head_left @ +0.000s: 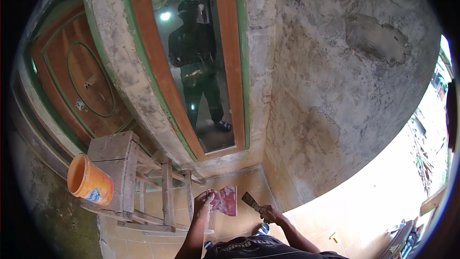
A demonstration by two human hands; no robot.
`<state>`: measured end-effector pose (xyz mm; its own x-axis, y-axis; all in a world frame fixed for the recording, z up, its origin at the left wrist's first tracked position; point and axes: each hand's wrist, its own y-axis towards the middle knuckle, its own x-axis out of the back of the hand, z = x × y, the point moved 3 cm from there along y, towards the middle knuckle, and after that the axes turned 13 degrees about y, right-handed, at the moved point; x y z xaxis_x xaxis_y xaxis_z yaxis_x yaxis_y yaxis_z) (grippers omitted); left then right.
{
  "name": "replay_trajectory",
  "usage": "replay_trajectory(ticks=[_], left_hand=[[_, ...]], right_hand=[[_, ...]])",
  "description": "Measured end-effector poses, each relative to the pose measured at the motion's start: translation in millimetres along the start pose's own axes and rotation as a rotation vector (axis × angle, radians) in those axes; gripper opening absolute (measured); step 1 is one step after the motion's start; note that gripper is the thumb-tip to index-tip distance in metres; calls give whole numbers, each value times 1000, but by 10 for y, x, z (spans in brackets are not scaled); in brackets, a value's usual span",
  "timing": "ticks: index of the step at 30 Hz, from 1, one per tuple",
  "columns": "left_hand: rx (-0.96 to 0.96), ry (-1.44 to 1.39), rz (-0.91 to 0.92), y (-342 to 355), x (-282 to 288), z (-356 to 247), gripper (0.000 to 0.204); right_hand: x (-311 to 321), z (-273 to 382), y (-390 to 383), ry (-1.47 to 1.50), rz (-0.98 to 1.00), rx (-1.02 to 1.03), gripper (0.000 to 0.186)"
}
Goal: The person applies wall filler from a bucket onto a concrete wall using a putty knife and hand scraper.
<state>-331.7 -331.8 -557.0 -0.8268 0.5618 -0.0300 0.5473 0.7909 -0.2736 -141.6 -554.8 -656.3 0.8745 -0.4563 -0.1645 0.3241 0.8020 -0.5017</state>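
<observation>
My left hand (203, 200) is closed on the edge of a flat red plastic scraper (224, 201) smeared with whitish filler. In my right hand (271, 214) is a putty knife (251, 202), gripped by its handle, its dark, dirty blade pointing up and to the left. The two tools are held a short way apart in front of my body, above the tiled floor. Neither one touches the wall.
An orange plastic bucket (91, 182) stands on a worn wooden bench (115, 156) at left. Ahead is a wood-framed window (203, 96) reflecting a standing figure. The rough grey wall (311, 81) with patches rises at right. A brown door (84, 76) is at far left.
</observation>
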Motion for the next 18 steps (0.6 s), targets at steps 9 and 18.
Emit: replay_trajectory(ticks=[9,18], left_hand=[[-158,-44,182,-1085,1346,-799,11],[-422,-69,-21,-1759,2745,-816,15]], right_hand=[[-1395,722,-33,49,-48,93,26],[-2953,1726,-495,101,26,444,37]])
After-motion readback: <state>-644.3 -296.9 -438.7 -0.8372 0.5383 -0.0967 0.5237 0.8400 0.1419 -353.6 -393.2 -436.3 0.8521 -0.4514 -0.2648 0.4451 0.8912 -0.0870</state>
